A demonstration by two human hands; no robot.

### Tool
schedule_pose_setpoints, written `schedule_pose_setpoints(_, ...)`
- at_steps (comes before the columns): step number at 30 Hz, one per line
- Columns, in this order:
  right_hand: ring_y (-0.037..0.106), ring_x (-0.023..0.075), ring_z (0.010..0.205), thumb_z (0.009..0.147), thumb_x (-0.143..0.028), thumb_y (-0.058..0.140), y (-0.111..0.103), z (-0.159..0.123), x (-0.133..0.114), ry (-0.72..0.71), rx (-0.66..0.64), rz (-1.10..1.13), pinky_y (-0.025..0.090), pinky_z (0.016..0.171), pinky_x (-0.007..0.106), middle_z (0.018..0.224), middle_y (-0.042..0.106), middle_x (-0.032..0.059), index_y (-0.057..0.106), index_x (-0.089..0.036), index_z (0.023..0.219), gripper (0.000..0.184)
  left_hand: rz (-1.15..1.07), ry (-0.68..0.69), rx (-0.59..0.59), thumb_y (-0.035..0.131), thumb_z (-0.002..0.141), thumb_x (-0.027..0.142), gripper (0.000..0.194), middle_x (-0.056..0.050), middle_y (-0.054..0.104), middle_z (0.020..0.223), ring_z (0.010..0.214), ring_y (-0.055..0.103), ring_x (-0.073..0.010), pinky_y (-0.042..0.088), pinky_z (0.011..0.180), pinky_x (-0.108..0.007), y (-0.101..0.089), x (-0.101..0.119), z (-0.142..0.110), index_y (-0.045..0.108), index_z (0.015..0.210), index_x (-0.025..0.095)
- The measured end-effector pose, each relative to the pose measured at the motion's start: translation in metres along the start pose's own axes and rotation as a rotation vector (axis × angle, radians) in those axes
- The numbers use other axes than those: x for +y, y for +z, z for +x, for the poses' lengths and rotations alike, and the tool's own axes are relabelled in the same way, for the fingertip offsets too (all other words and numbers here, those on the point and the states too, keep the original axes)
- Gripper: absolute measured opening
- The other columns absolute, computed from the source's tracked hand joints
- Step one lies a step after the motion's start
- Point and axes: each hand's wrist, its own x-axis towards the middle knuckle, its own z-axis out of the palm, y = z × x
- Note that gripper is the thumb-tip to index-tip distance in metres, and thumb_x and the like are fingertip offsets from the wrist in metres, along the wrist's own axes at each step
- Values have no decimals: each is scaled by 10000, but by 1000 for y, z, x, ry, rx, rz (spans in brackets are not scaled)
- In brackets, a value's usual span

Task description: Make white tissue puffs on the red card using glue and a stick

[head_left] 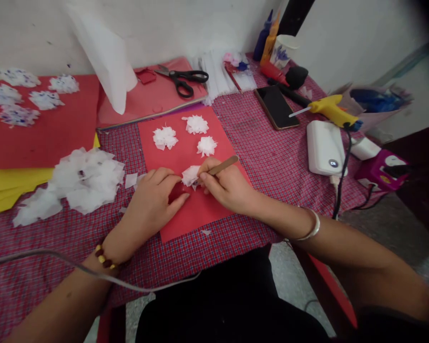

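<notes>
A red sheet of paper lies in front of me, bearing three white tissue-paper puffs towards its far end. Below them sits another, partly covered white puff. My right hand grips a flat wooden craft stick in a pinch, its lower end hidden by the fingers at this puff. On the other side, my left hand rests on the red sheet, thumb and index finger apart, fingertips beside the puff's left edge. I cannot tell whether they touch it.
Loose white tissue squares are heaped at left, near blue-speckled puffs on red paper. Scissors lie at the back. A phone, yellow glue gun and white power bank are at right. A cable crosses my left forearm.
</notes>
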Motion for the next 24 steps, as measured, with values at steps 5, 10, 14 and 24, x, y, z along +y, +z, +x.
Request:
schedule_pose_setpoints(5, 549, 155, 696, 986, -253, 401, 0, -1, 0, 1, 19, -4, 418, 669, 297, 722, 556, 6, 492, -205, 868, 156, 8, -50, -16, 609, 905, 387, 278, -143, 638, 1133, 1050, 579, -327, 449, 923, -486, 2, 1, -2, 624, 1089, 180)
schedule_pose_setpoints(10, 541, 149, 681, 990, -248, 402, 1, 0, 1, 19, 10, -3, 410, 659, 297, 732, 559, 8, 484, -206, 869, 152, 0, -49, -29, 608, 911, 394, 268, -139, 634, 1142, 1065, 572, -326, 441, 936, -489, -1, 2, -1, 634, 1070, 180)
schedule_pose_setpoints(14, 529, 142, 659, 987, -229, 403, 3, 1, 1, -8, 0, -37, 392, 651, 295, 724, 545, -1, 487, -198, 885, 135, -20, -45, -34, 621, 910, 379, 255, -133, 637, 1140, 1062, 577, -315, 440, 950, -481, -2, 2, 0, 648, 1047, 166)
schedule_pose_setpoints(24, 578, 118, 611, 975, -288, 459, -5, 0, 3, 66, 129, 200, 460, 587, 269, 727, 624, 13, 525, -198, 847, 170, -80, -50, -43, 625, 895, 351, 240, -128, 656, 1153, 1087, 587, -303, 445, 976, -486, -4, 2, 1, 666, 1059, 181)
